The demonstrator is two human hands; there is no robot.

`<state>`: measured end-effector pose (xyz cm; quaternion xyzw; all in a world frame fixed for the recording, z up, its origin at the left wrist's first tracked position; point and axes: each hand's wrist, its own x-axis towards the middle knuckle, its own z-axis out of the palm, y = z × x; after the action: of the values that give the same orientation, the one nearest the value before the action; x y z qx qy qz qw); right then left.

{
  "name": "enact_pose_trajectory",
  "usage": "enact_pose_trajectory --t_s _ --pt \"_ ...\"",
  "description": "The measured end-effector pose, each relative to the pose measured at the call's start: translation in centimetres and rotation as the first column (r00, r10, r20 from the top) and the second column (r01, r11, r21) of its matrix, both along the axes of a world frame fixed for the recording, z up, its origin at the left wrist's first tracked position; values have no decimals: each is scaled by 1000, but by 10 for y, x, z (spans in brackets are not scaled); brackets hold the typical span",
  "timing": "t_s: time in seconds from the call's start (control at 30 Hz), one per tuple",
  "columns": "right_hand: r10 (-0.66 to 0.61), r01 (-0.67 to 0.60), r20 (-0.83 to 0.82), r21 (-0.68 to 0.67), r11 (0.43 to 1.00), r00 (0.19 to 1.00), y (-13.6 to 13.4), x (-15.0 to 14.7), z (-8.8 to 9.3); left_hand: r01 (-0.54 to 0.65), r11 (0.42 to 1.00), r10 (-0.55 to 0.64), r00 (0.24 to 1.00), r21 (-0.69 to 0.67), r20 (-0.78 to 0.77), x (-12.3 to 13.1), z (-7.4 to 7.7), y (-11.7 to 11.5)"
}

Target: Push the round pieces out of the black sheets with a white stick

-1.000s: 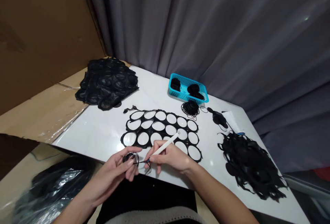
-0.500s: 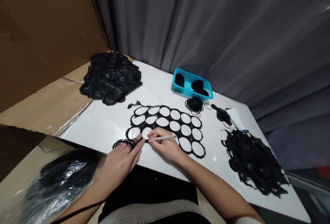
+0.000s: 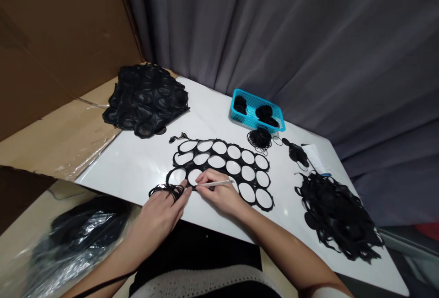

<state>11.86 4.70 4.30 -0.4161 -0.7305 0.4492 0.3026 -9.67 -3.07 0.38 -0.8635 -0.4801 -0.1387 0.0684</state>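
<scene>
A black perforated sheet (image 3: pixel 206 168) with rows of large round holes lies flat on the white table (image 3: pixel 212 222). My left hand (image 3: pixel 163 211) rests at its near left edge, fingers stretched forward and fingertips pressed on the sheet. Several thin black rings (image 3: pixel 157 192) are looped about those fingers. My right hand (image 3: pixel 219 193) pinches a slim, pale, pen-like tool (image 3: pixel 219 182). The tool's tip points left, at the near rim of a hole beside my left fingertips; its exact kind is unclear.
A stack of black sheets (image 3: pixel 146 99) sits at the back left. Behind the work stands a blue basket (image 3: pixel 257 108) with black pieces, a bundle of black rings (image 3: pixel 259 138) before it. Black scraps (image 3: pixel 338 215) are heaped at right. A plastic bag (image 3: pixel 82 238) lies lower left.
The view has shifted slightly. Both hands stay at the same hole of the sheet, with the tool tip hardly moved.
</scene>
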Motion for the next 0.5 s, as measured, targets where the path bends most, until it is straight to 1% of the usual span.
enact_pose_trajectory --t_s 0.13,0.2,0.27,0.3,0.33,0.37,0.43,0.47,0.5 --pt "55 -55 27 2 998 998 6 2 2 6 1000 -5 1000 -11 21 0 2 0" --pt "97 -99 64 25 995 993 7 3 3 16 1000 -15 999 -14 35 1 2 1" --pt "135 -149 143 94 984 981 5 4 5 24 1000 -24 999 -9 33 1 3 1" --pt "160 -195 210 155 969 965 2 3 5 25 1000 -25 999 -7 29 1 3 2" --pt "183 -255 294 229 939 938 -1 2 6 25 1000 -25 999 -4 29 1 3 2" --pt "194 -322 383 307 895 903 -4 2 6 26 1000 -25 999 -4 32 1 3 3" --pt "175 -432 517 433 791 838 -6 1 5 26 1000 -25 998 -12 52 0 2 3" --pt "140 -443 544 479 758 828 -3 2 4 26 999 -24 998 -20 59 0 1 4" --pt "81 -412 545 520 748 835 3 4 4 24 999 -22 998 -33 61 0 0 4"
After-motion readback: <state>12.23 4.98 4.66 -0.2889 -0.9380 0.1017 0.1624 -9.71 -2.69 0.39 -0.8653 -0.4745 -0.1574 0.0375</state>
